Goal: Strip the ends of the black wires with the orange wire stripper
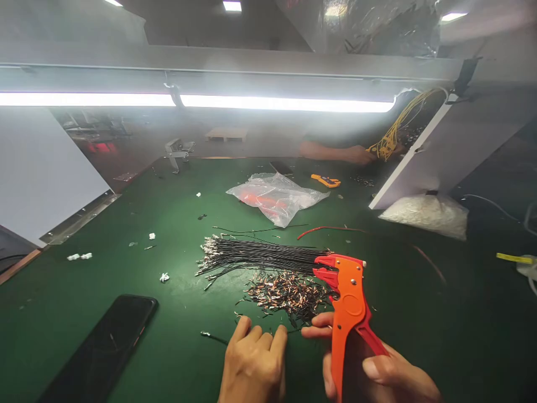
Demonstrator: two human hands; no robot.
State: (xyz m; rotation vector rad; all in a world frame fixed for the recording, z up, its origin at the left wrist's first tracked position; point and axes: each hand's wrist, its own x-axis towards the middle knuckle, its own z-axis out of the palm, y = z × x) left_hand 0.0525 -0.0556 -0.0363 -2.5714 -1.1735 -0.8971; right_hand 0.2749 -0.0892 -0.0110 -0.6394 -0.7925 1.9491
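Beyond both hands [254,358] [405,375], a clear bag [302,198] holds something orange [255,199].

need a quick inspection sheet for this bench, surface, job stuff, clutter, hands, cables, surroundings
Surface: green tabletop, scattered with small bits
Job's things: orange-red wire stripper; black wire bundle, metal ends leftward
Clutter: pile of clippings below the bundle; black phone; clear plastic bag; yellow-handled tool
Hands: right hand holds the stripper; left hand at a single black wire, its grip hidden
Cables: loose red wire behind the bundle
Surroundings: lit tube lamp overhead; another person's hand by yellow wires
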